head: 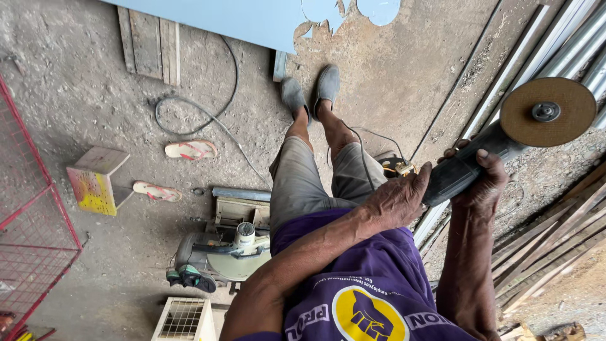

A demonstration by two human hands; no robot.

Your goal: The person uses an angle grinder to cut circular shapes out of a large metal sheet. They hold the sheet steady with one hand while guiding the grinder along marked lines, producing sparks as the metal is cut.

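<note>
I look down my own body: purple shirt, grey shorts, grey shoes [310,90] on a dusty concrete floor. Both hands hold a dark angle grinder [457,170] out to my right, above the floor. Its round brown disc [548,112] faces up toward me. My left hand [394,202] wraps the rear end of the grinder body, where the cable leaves. My right hand [485,186] grips the body just behind the disc head.
A cut-off saw [221,252] stands by my left leg. Two flip-flops [190,149], a small wooden stool [98,180] and a loose cable [208,113] lie beyond it. A red mesh frame [31,208] stands far left. Metal bars [555,50] and wood strips [555,246] lie right.
</note>
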